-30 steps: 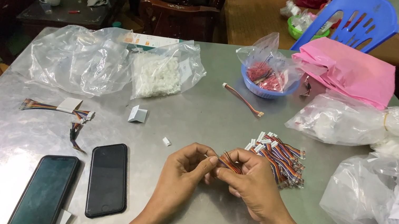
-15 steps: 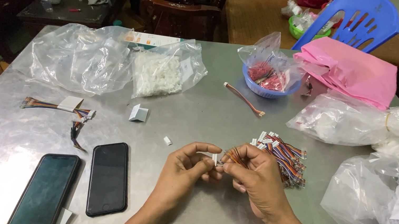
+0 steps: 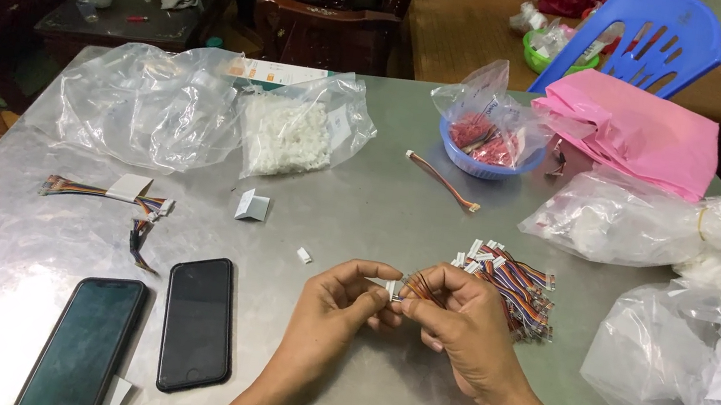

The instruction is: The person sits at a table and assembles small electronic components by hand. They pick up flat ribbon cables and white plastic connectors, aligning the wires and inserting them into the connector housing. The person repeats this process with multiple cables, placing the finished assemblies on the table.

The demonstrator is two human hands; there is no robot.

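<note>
Both my hands meet over the grey metal table [image 3: 379, 206], near its front middle. My left hand [image 3: 342, 306] pinches a small white connector [image 3: 390, 288] at its fingertips. My right hand [image 3: 462, 320] grips a short multicoloured wire harness [image 3: 418, 285] whose end meets that connector. Just right of my right hand lies a pile of similar coloured wire harnesses [image 3: 517, 280] with white plugs. A loose white connector [image 3: 303, 254] sits on the table left of my left hand.
Two dark phones [image 3: 197, 321] [image 3: 82, 346] lie at the front left. Finished harnesses [image 3: 106, 193] lie at the left. Clear plastic bags [image 3: 145, 101] [image 3: 296, 125] [image 3: 698, 381], a blue bowl [image 3: 488, 160], a pink bag [image 3: 637, 131] and a single harness [image 3: 443, 180] ring the table.
My hands stay in almost the same place; the fingers have shifted slightly around the connector and wire end.
</note>
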